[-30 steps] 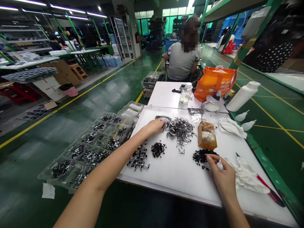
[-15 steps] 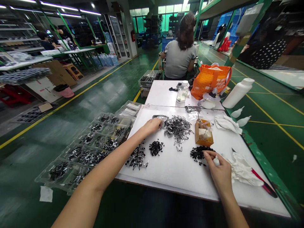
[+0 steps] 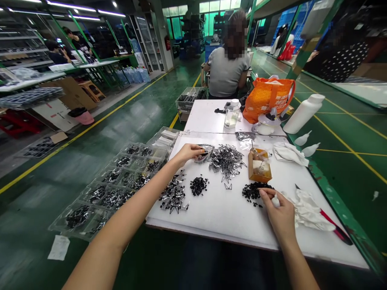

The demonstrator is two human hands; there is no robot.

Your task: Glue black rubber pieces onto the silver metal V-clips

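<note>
My left hand (image 3: 188, 154) reaches over a clear shallow dish (image 3: 208, 158) at the back left of the table. Its fingers are pinched together; a small dark bit shows at the tips, too small to name. Just right of it spreads a heap of bent metal clips (image 3: 226, 161). My right hand (image 3: 279, 209) is closed around a small white dropper bottle (image 3: 275, 200), most of it hidden by the fingers. Its fingertips are beside a pile of small black pieces (image 3: 252, 192). A second pile of black pieces (image 3: 198, 185) and more clips (image 3: 173, 197) lie toward the left.
A compartment tray (image 3: 121, 177) of parts flanks the table's left side. An orange box (image 3: 260, 173), white gloves (image 3: 311, 213), a red-handled knife (image 3: 337, 229), a white bottle (image 3: 304, 114) and an orange bag (image 3: 269, 100) stand or lie to the right. A person (image 3: 228, 68) sits ahead.
My left hand has lifted and drawn slightly back left from the clear dish, uncovering more of it. The right hand stays nearly in place with the dropper bottle.
</note>
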